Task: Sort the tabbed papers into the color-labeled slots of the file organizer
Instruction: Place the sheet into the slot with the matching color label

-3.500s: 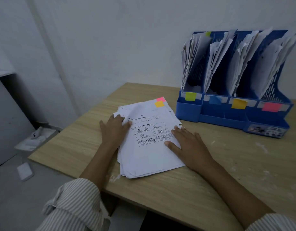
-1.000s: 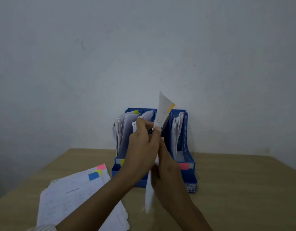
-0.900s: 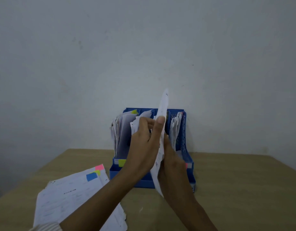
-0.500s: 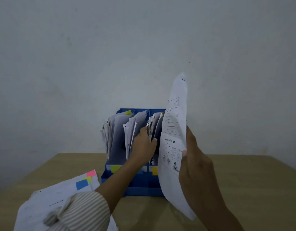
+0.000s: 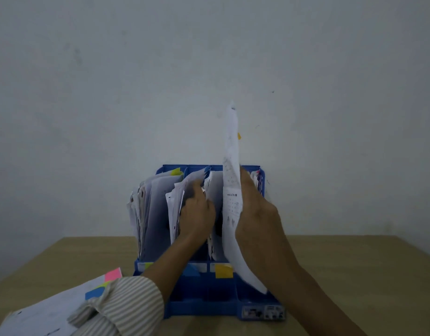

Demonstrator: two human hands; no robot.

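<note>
File organizer (image 5: 209, 304), blue, four slots already stocked with papers, at the middle of the wooden table (image 5: 354, 275) against a bare pale wall (image 5: 209, 69). Right hand (image 5: 255, 214) grips an upright sheet (image 5: 231, 185) with a yellow tab (image 5: 239, 136) above the yellow-labelled slot; left hand (image 5: 197, 212) parts the filed papers there, fingers curled among them. Unsorted stack (image 5: 51, 309) left of the organizer: sorting appears partly done.
</note>
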